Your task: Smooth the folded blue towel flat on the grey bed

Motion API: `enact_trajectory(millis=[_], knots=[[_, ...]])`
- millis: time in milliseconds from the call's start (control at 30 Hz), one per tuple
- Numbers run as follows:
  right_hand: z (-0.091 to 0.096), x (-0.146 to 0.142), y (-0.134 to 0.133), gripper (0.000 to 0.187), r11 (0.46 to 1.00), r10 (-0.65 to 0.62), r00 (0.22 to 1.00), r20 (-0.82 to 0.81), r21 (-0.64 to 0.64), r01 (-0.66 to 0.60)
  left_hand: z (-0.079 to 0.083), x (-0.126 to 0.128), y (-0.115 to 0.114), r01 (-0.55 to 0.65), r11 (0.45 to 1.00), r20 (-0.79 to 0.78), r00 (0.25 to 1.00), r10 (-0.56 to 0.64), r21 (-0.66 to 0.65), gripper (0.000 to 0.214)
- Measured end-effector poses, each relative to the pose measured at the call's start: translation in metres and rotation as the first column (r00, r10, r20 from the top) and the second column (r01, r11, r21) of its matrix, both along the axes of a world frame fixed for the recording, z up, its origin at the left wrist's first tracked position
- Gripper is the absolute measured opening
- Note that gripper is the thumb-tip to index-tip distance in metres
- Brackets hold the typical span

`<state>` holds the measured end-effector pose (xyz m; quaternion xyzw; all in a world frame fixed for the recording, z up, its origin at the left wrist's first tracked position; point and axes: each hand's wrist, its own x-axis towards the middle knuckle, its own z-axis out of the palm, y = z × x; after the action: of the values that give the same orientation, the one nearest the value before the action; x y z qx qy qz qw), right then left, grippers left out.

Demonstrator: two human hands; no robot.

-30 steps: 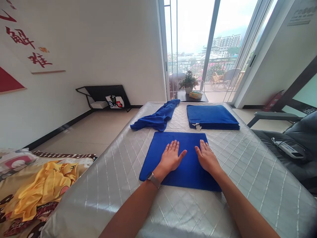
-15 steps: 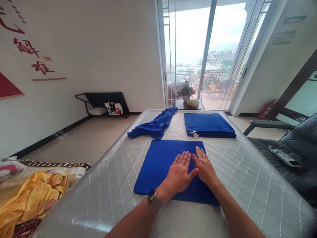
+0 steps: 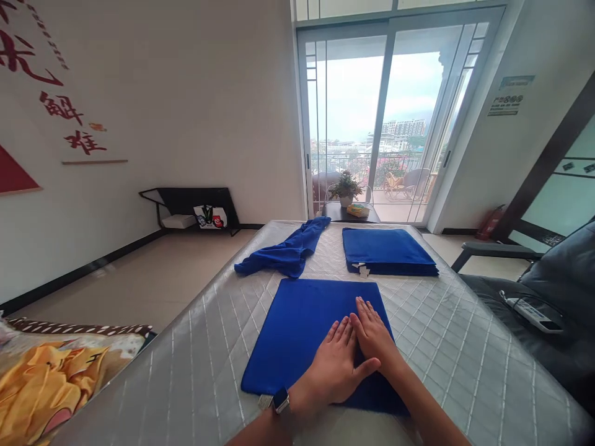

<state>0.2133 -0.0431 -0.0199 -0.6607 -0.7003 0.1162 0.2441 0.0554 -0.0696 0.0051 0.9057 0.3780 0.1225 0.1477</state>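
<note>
A flat blue cloth (image 3: 288, 334) lies spread in a near-rectangle on the quilted silver mattress, with a white tag at its near left corner. My left hand (image 3: 337, 365), with a watch on its wrist, rests flat on the right part of this cloth, fingers stretched out. Beside it my right hand (image 3: 374, 331) also lies flat on the cloth, fingers extended and touching the left hand. Beyond them are a crumpled blue cloth (image 3: 288, 249) at the left and a stack of folded blue cloths (image 3: 388, 249) with white tags at the right.
The silver mattress (image 3: 186, 371) fills the foreground. A dark armchair (image 3: 502, 310) with a power strip (image 3: 534, 316) on its seat stands to the right. Yellow fabric (image 3: 51, 390) lies low at the left. A potted plant (image 3: 346, 189) stands on a small table before the glass doors.
My view has tilted up a little, so the scene sits lower. My hands have slid closer together on the cloth and now touch, both still flat.
</note>
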Motion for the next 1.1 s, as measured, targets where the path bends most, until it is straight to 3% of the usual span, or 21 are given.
enact_trajectory(millis=[167,433,667,867,967,1100], knots=[[0.005,0.001,-0.002,0.061,0.999,0.033,0.998,0.053,-0.033,-0.031,-0.002,-0.017,0.018,-0.094,0.995,-0.101,0.991,0.089,-0.041,0.090],[0.017,-0.001,-0.006,0.064,0.998,0.015,0.999,-0.030,-0.062,-0.016,0.014,-0.051,0.044,-0.268,0.958,-0.225,0.944,0.242,-0.096,0.112],[0.017,-0.001,-0.006,0.064,0.997,0.009,0.999,-0.041,-0.073,-0.012,0.013,-0.098,0.080,-0.567,0.820,-0.302,0.798,0.522,-0.080,0.104],[0.018,-0.001,-0.006,0.067,0.998,0.012,0.998,-0.061,-0.068,-0.016,-0.004,-0.132,0.105,-0.668,0.744,-0.283,0.710,0.644,0.017,0.094],[0.021,-0.002,-0.005,0.067,0.999,0.012,0.997,-0.075,-0.049,-0.016,-0.003,-0.126,0.107,-0.646,0.754,-0.194,0.730,0.656,0.119,0.088],[0.023,-0.003,-0.005,0.064,1.000,-0.004,0.998,-0.060,-0.031,0.002,0.008,-0.081,0.096,-0.438,0.881,-0.080,0.886,0.457,0.177,0.078]])
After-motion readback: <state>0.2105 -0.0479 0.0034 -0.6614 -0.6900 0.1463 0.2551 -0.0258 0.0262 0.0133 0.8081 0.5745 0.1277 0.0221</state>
